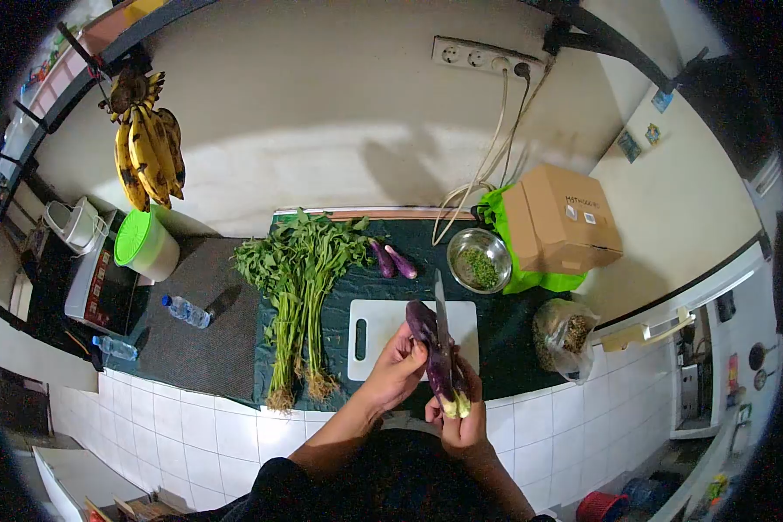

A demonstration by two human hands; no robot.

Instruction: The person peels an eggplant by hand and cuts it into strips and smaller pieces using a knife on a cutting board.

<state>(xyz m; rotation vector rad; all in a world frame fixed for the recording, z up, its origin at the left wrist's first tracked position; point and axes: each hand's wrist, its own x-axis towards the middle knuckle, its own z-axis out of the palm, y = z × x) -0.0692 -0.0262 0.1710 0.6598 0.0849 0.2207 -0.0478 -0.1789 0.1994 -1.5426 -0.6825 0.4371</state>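
In front of my body, over the white cutting board (376,311), I hold purple eggplants (423,324); two pale stem ends show at the bottom. My left hand (396,370) is closed on the eggplant from the left side, thumb across it. A knife (442,313) points away from me, its blade lying along the eggplant. My right hand (463,416) wraps round the lower end, where the knife's handle is hidden, with fingers also against the stem ends. Two more eggplants (392,260) lie behind the board.
Leafy greens with roots (304,296) lie left of the board. A metal bowl of chopped greens (478,261), a cardboard box (561,217) and a filled plastic bag (565,339) are on the right. Water bottles (186,311) and a green-lidded container (148,248) stand left. Bananas (150,157) hang above.
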